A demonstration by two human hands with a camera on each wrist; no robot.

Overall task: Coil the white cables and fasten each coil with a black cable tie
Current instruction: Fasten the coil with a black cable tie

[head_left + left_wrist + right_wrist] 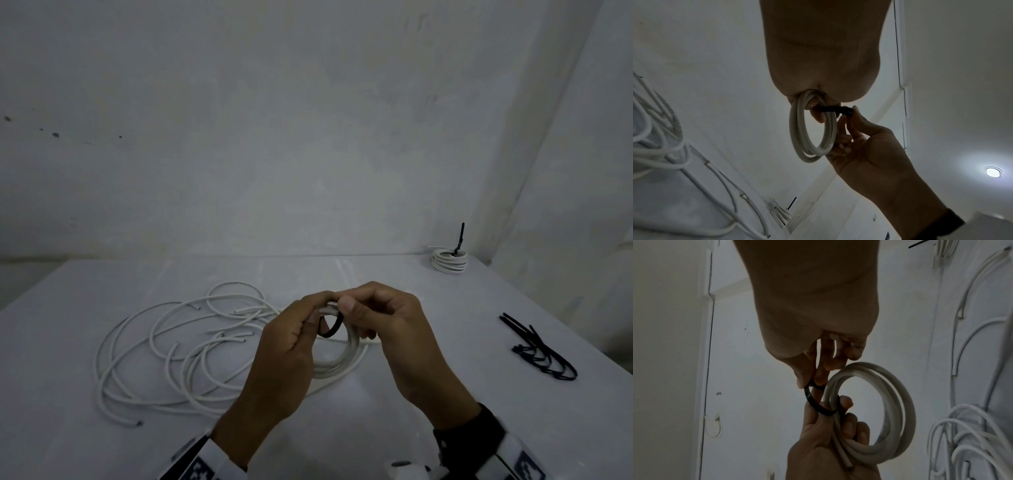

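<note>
Above the middle of the white table [428,342] my left hand [291,339] grips a small coil of white cable [346,363], fingers curled round its strands [869,449]. A black cable tie [334,329] loops round the coil's top. My right hand [373,308] pinches the tie's end between thumb and fingers [813,379]. The left wrist view shows the coil [809,129] hanging under the left palm, with the black cable tie [836,109] crossing to the right hand [865,146].
Several loose white cables [178,342] sprawl over the table's left half. A finished coil with an upright black tie [449,262] sits at the far right corner. A bunch of spare black ties [537,353] lies near the right edge. A wall stands behind the table.
</note>
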